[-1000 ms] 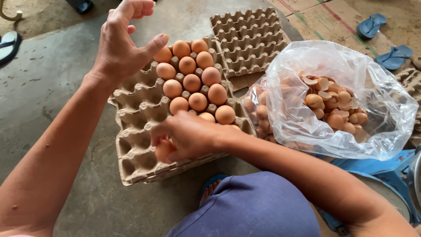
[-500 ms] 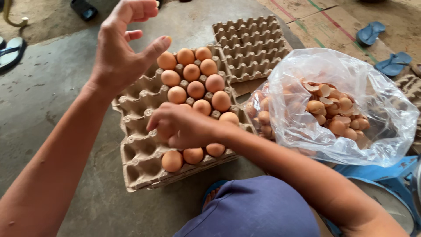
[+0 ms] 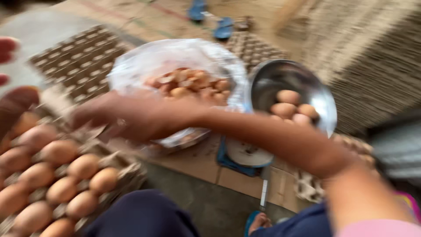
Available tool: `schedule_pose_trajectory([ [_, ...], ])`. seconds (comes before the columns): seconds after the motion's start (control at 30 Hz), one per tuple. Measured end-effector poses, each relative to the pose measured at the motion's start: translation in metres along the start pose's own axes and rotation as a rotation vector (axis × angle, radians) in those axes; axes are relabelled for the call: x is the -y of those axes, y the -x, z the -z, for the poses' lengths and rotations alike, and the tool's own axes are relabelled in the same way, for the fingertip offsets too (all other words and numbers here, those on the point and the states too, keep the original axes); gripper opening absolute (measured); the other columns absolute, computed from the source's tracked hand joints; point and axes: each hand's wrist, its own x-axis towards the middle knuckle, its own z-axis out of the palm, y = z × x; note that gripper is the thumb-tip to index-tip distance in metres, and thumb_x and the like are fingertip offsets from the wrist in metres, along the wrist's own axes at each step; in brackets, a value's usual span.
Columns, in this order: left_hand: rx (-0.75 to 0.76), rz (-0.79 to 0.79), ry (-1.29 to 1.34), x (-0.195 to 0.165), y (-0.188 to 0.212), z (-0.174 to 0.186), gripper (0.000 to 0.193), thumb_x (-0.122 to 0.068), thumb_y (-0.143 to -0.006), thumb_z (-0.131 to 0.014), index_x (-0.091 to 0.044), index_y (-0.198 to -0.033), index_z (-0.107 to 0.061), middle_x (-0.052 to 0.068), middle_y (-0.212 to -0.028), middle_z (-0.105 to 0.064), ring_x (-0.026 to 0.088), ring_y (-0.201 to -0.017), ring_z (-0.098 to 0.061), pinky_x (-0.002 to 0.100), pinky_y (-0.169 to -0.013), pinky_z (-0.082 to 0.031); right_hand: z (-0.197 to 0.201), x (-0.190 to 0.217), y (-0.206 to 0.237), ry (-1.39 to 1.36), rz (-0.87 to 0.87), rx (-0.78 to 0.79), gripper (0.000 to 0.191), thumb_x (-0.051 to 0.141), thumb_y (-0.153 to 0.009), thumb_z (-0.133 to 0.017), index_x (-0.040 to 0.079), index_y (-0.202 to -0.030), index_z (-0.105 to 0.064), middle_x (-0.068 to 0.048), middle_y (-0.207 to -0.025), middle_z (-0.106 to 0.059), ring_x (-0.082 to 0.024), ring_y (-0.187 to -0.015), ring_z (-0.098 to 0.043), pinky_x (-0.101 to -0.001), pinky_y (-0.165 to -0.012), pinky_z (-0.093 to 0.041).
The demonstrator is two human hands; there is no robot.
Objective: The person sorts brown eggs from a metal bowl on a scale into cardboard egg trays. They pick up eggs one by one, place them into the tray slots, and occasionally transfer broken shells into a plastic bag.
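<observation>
1. Though blur softens everything, the right hand (image 3: 131, 116) hangs loosely curled and holding nothing above the egg tray (image 3: 127, 169), whose cups keep brown eggs (image 3: 83, 166) apart.
2. Left hand (image 3: 13, 98) sits at the frame's edge; its grip I cannot tell.
3. More eggs rest in a steel bowl (image 3: 315, 94) on a scale, beside a bag of shells (image 3: 188, 83).

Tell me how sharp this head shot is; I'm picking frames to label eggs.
Head view: heavy motion blur throughout; the right hand and the brown eggs in the tray are smeared, the left hand cut off at the edge; soft daylight, mild glare on the metal bowl and the plastic bag.
</observation>
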Motion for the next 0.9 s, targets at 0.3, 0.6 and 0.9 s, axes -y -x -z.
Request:
schedule_pose_trajectory([
  [0.3,0.717,-0.397,0.412,-0.109,-0.076,-0.265,0.031,-0.025,-0.085,-0.079,-0.004,-0.104,-0.067,0.007,-0.09,-0.076,0.016,-0.082,-0.077,0.032,-0.067,-0.062,0.156,0.007,0.346,0.737,-1.083,-0.47,0.044,0.034,-0.083,-0.077,0.015,-0.122,-0.075,-0.014,-0.107,-0.077,-0.024,-0.097,-0.074,-0.0391,-0.086,-0.06],
  [0.6,0.949,-0.166,-0.265,-0.133,-0.07,-0.424,0.04,-0.034,-0.069,-0.073,-0.001,-0.091,-0.072,0.023,-0.09,-0.074,0.039,-0.088,-0.074,0.046,-0.079,-0.061,0.144,-0.071,0.399,0.57,-0.826,-0.644,0.04,0.035,-0.082,-0.072,0.011,-0.114,-0.076,-0.013,-0.11,-0.078,-0.024,-0.102,-0.073,-0.0394,-0.09,-0.059],
  [0.9,0.91,-0.128,-0.176,-0.139,-0.078,-0.404,0.063,-0.047,-0.062,-0.083,0.0,-0.102,-0.071,0.023,-0.094,-0.075,0.035,-0.088,-0.074,0.041,-0.082,-0.061,0.139,-0.039,0.434,-0.779,-0.372,-1.207,0.018,0.022,-0.094,-0.069,0.004,-0.089,-0.071,-0.016,-0.087,-0.069,-0.025,-0.08,-0.068,-0.0389,-0.069,-0.059],
])
